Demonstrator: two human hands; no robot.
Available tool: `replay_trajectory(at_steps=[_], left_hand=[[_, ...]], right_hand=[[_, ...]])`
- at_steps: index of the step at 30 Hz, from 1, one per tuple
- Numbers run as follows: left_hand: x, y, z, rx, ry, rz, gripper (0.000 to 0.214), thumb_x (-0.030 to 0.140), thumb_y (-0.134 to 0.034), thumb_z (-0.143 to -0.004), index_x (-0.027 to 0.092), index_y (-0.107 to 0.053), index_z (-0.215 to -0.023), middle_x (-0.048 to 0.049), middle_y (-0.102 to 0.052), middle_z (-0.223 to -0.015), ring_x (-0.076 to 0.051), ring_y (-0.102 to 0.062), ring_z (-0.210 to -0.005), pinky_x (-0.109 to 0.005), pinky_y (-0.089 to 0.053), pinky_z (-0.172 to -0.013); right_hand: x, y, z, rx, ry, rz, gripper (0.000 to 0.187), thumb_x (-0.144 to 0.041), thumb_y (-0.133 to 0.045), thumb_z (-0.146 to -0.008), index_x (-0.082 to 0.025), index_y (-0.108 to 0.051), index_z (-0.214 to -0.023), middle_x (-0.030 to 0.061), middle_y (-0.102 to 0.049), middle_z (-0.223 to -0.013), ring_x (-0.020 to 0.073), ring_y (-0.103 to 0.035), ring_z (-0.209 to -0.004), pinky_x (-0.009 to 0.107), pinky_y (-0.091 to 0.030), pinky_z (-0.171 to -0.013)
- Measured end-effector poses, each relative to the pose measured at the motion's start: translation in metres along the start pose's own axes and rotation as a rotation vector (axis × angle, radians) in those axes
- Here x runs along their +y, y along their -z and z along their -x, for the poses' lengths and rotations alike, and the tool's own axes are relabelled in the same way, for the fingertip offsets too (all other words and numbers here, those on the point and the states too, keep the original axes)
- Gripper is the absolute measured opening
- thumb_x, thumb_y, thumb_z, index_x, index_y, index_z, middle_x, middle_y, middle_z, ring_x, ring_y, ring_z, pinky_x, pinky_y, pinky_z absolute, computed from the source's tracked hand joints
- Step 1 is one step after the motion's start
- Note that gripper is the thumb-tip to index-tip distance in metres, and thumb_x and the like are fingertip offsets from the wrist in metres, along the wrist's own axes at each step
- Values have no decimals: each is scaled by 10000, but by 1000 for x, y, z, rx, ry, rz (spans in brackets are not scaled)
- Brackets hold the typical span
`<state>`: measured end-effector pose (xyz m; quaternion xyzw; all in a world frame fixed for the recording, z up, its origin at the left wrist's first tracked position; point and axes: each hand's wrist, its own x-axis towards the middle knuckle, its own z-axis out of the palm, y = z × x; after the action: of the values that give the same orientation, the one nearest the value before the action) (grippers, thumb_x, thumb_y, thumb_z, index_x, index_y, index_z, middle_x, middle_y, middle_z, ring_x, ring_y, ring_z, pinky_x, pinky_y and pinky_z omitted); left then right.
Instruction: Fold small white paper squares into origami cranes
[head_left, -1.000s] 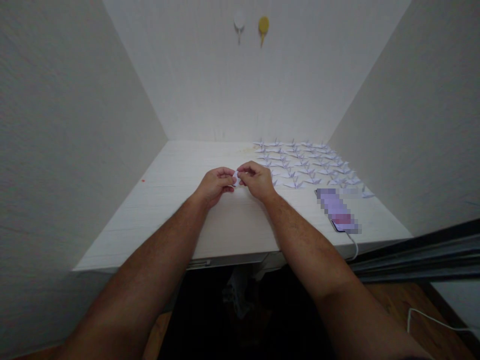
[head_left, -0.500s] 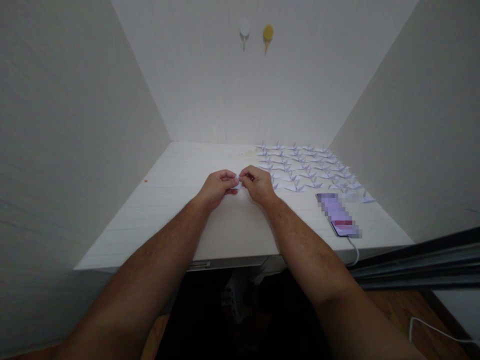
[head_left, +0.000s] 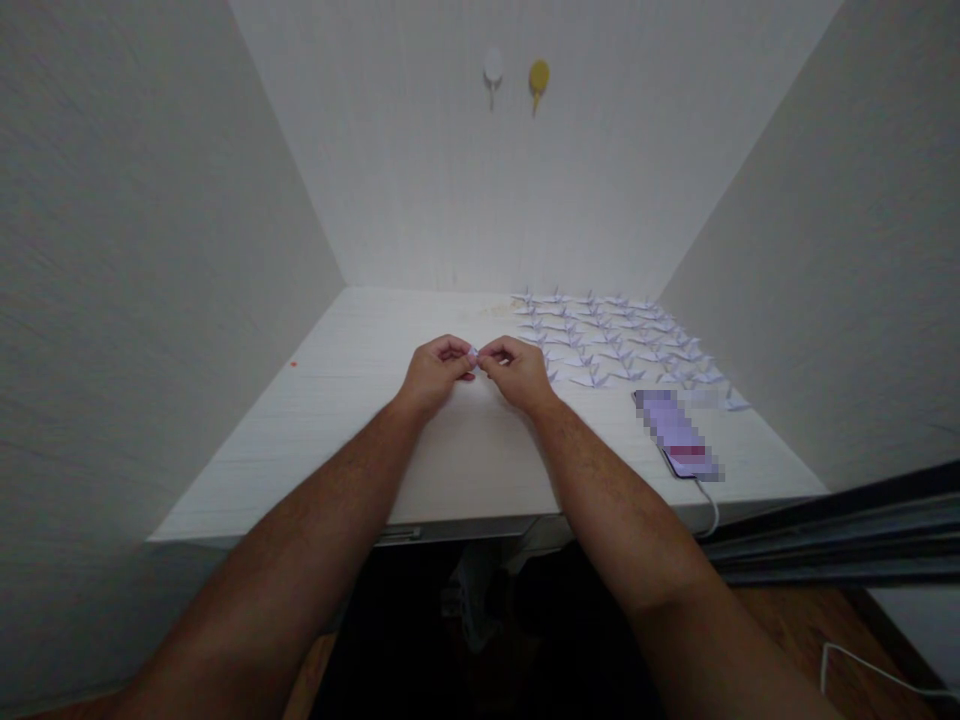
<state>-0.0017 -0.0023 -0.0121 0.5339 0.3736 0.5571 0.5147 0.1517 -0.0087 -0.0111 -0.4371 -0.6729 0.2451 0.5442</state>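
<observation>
My left hand (head_left: 433, 374) and my right hand (head_left: 516, 371) meet over the middle of the white desk (head_left: 360, 430), knuckles up and fingers curled. Between their fingertips they pinch a small pale folded paper piece (head_left: 473, 354); most of it is hidden by the fingers. Both hands rest low on the desk surface. Just right of my right hand lie rows of several small folded paper cranes (head_left: 611, 340) in pale lilac.
A phone (head_left: 677, 434) lies face up at the desk's right front, with a white cable (head_left: 709, 505) running off the edge. Walls close in the desk on three sides. Two hooks, white and yellow (head_left: 538, 78), hang on the back wall.
The hands have drawn slightly closer together around the paper piece. The view has tilted down a little.
</observation>
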Motion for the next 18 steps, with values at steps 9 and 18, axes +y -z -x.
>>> replay_trajectory(at_steps=[9, 18], left_hand=[[0, 0, -2, 11, -89, -44, 283, 289, -834, -588, 154, -636, -739, 0, -643, -704, -114, -601, -627, -273, -520, -618], [3, -1, 1, 19, -80, -85, 302, 319, -834, -587, 157, -637, -749, -15, -662, -754, -123, -607, -682, -285, -508, -684]], right_hand=[[-2, 1, 0, -24, -169, -54, 232, -384, -732, -693, -173, -654, -753, -17, -613, -584, 115, -567, -525, 232, -463, -511], [-3, 1, -2, -58, -207, -186, 255, -404, -743, -673, -176, -636, -716, -30, -588, -549, 99, -533, -479, 218, -443, -469]])
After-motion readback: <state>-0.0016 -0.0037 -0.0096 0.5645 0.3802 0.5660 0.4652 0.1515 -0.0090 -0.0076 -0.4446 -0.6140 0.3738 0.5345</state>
